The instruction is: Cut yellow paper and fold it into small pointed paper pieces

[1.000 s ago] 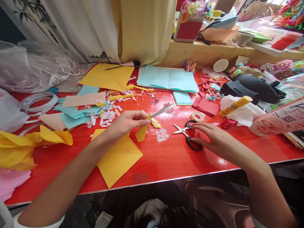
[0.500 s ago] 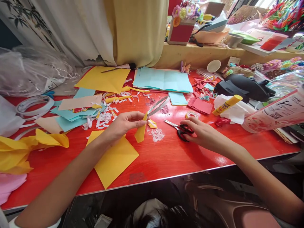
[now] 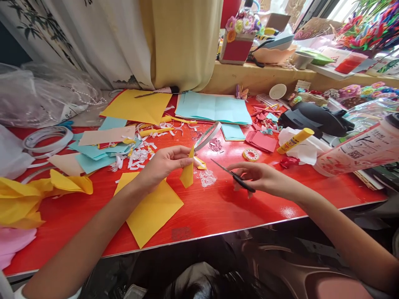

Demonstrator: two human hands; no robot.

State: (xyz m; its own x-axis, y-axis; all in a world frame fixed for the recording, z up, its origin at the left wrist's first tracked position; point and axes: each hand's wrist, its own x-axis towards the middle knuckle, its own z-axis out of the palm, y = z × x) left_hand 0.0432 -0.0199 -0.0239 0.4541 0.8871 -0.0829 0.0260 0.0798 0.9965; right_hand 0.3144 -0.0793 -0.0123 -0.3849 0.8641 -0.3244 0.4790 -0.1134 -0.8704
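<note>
My left hand (image 3: 170, 164) pinches a folded piece of yellow paper (image 3: 187, 174). A roll of white tape (image 3: 208, 136) stands tilted at the paper's upper end; whether the fingers also grip it I cannot tell. Black-handled scissors (image 3: 240, 181) are in my right hand (image 3: 260, 176), lifted a little off the table, blades pointing left toward the paper. Below my left forearm lies a yellow paper square (image 3: 156, 211). A small folded yellow piece (image 3: 201, 164) and a clear, whitish patch of scraps (image 3: 207, 178) lie between my hands.
Blue sheets (image 3: 215, 107) and a large yellow sheet (image 3: 135, 106) lie at the back. White paper scraps (image 3: 141, 155) and tape rolls (image 3: 48, 139) are on the left. A glue stick (image 3: 295, 140), red paper squares (image 3: 261, 140) and a pink-white bottle (image 3: 358, 145) stand or lie right.
My right hand has picked the scissors up off the table and turned them edge-on. My left hand keeps its hold on the yellow paper, almost unmoved.
</note>
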